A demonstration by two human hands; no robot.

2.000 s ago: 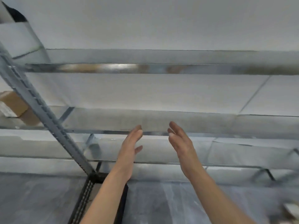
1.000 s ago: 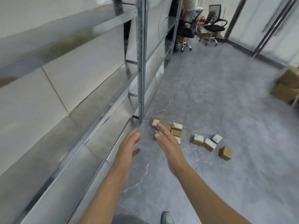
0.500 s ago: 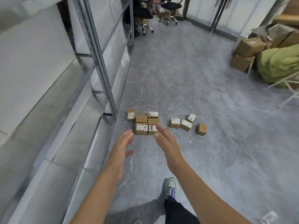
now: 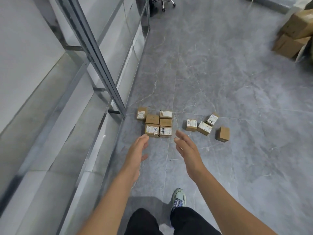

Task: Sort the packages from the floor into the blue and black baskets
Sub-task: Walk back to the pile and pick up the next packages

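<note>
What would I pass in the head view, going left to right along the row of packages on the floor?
shelf upright → tight cluster of six packages → loose group of three labelled packages → lone plain package

matt brown cardboard packages (image 4: pixel 152 119) with white paper labels lie on smooth grey veined stone floor (image 4: pixel 220 73).

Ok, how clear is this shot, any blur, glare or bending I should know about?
Head view: the small packages are sharp mid-frame, though their labels are too small to read; the large cardboard boxes at the top right edge are smeared; the shelf upright leans from wide-angle distortion; light is even, no hard glare.
</note>
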